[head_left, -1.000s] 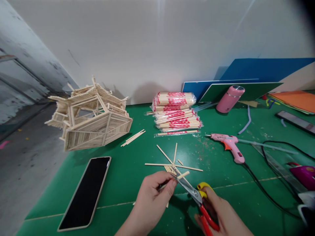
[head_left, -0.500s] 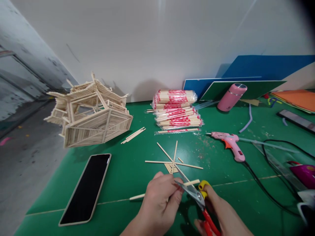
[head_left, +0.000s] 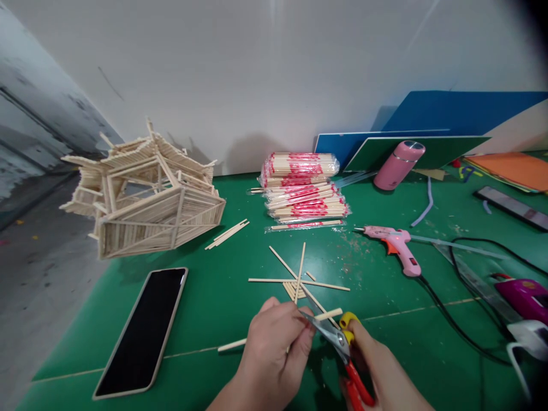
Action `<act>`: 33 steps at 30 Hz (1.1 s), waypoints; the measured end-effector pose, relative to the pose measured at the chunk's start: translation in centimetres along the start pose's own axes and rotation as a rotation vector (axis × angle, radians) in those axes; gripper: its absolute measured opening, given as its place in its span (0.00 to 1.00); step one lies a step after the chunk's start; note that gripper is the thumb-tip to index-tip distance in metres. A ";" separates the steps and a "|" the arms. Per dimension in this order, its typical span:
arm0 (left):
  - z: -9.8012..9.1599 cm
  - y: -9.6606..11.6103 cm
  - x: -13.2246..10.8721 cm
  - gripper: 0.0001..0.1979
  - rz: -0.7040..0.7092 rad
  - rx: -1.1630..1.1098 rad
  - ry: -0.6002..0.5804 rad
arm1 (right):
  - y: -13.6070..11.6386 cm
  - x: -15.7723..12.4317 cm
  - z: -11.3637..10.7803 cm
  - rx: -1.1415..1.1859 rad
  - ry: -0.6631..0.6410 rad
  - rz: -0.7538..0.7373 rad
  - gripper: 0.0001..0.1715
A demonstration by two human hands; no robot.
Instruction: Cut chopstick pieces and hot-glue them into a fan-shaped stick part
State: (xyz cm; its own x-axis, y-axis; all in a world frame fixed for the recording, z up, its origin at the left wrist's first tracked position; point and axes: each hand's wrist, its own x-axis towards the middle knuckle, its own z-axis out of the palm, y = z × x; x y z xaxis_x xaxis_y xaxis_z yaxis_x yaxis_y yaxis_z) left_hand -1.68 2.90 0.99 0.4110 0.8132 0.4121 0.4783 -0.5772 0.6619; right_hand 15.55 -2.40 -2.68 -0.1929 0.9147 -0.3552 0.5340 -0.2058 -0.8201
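My left hand [head_left: 276, 348] is closed around a wooden chopstick [head_left: 232, 345], whose two ends stick out on either side of the fist. In my right hand [head_left: 381, 371] is a pair of scissors [head_left: 341, 339] with red and yellow handles. Its blades straddle the chopstick just right of my left fingertips. Just beyond my hands, several loose sticks [head_left: 272, 280] fan out across a small glued panel of short sticks [head_left: 289, 291], and a cut-off stub [head_left: 310, 275] lies beside them.
A stick-built model house [head_left: 145, 200] stands at left, with a phone [head_left: 141, 334] before it. Wrapped chopsticks [head_left: 303, 194] are piled at the back. To the right are a pink glue gun [head_left: 398, 242] with its cord, a pink flask [head_left: 399, 165] and another phone [head_left: 511, 206].
The view has shifted slightly, so everything on the table appears a little further left. Both hands keep their hold, and the scissor blades stay at the same place on the chopstick.
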 end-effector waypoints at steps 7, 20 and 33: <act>-0.2 -0.2 -0.4 0.10 -0.061 -0.040 -0.130 | -1.0 -0.7 -0.5 -0.142 0.011 0.035 0.28; 1.1 -0.6 -1.2 0.08 0.002 0.182 0.143 | -1.0 0.7 -0.3 -0.010 -0.029 -0.044 0.24; 0.3 -0.1 -0.9 0.10 -0.012 0.069 -0.034 | -0.2 -0.5 -1.2 -0.052 -0.039 0.018 0.42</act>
State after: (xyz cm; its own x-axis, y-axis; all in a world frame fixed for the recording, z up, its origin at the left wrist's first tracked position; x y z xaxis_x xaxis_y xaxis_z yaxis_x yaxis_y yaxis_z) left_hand -1.85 2.20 0.40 0.4303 0.8180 0.3818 0.5357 -0.5718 0.6213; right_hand 16.49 -2.36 -1.80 -0.2141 0.8965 -0.3878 0.5793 -0.2032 -0.7894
